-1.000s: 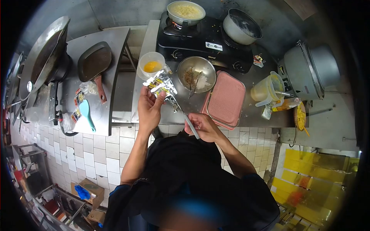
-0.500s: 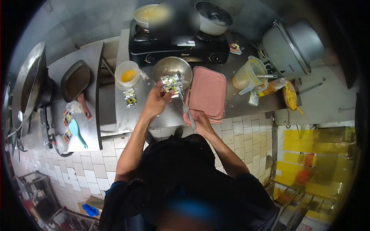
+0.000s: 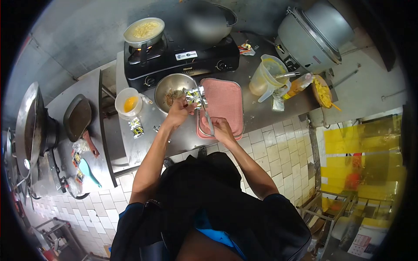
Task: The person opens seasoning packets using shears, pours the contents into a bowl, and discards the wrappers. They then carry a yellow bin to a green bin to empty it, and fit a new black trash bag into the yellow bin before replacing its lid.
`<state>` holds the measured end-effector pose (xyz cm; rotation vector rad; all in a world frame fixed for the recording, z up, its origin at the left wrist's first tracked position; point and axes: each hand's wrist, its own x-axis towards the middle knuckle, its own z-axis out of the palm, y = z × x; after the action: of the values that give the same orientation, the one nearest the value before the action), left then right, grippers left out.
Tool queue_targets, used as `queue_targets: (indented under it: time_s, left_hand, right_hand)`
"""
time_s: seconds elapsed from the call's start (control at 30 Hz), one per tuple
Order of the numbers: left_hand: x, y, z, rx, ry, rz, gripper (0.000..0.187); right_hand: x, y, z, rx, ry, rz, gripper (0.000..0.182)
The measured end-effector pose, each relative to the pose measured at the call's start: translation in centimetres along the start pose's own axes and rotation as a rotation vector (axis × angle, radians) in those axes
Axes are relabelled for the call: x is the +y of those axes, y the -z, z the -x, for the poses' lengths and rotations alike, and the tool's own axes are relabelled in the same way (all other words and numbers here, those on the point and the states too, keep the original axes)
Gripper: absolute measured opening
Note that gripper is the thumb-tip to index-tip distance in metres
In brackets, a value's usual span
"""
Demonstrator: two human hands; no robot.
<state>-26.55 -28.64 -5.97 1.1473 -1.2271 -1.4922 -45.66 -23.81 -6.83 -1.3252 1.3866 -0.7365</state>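
Note:
My left hand [image 3: 179, 114] pinches a shiny silver foil packet [image 3: 194, 96] with green and yellow print. The packet is above the right rim of a steel bowl [image 3: 162, 92], which has brownish bits at its bottom. In my right hand [image 3: 220, 128] are scissors [image 3: 209, 123] with a grey handle, their metal blades up against the packet's right side. Whether the blades are cutting through the foil cannot be seen. A pink rectangular tray [image 3: 224, 102] lies under the scissors and my right hand. More foil packets [image 3: 136, 127] lie left of the bowl.
Behind is a black gas stove [image 3: 183, 65] with a lit left burner under a pan [image 3: 144, 32] of pale food. A plastic tub [image 3: 128, 103] holds yellow liquid. Rightward stand a measuring jug [image 3: 266, 78], a bottle [image 3: 300, 85] and a rice cooker [image 3: 305, 41]. Woks and pans [image 3: 78, 117] occupy the left counter.
The camera view has shifted. Relative to the bowl, my hands with the packet and scissors have moved right, toward the pink tray, and the bowl's contents show more.

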Motion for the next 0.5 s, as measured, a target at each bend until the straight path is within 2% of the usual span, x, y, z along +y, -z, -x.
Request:
queue_targets:
  time_s: [0.1, 0.17, 0.3, 0.4, 0.47, 0.5]
  left_hand:
    - [0.2, -0.5, -0.8, -0.098, 0.045, 0.076, 0.015]
    - [0.0, -0.5, -1.3, -0.155, 0.132, 0.284, 0.015]
    - [-0.4, -0.2, -2.0, -0.201, 0.174, 0.346, 0.017]
    - [-0.4, 0.8, -2.3, -0.191, 0.219, 0.402, 0.021]
    - [0.5, 2.0, -1.6, -0.008, 0.260, 0.512, 0.021]
    - [0.3, 3.6, -1.6, -0.003, 0.260, 0.508, 0.021]
  right_hand:
    - [-0.1, 1.2, -0.3, -0.011, -0.049, -0.014, 0.055]
    - [0.0, 1.9, -0.5, -0.025, -0.057, -0.015, 0.054]
    - [-0.5, 2.6, -0.5, -0.025, -0.051, 0.035, 0.052]
    - [0.3, 2.8, -1.3, -0.039, -0.013, 0.089, 0.051]
    - [1.0, 3.2, -1.7, -0.061, 0.011, 0.122, 0.050]
    - [1.1, 3.7, -1.4, -0.095, 0.135, 0.184, 0.049]
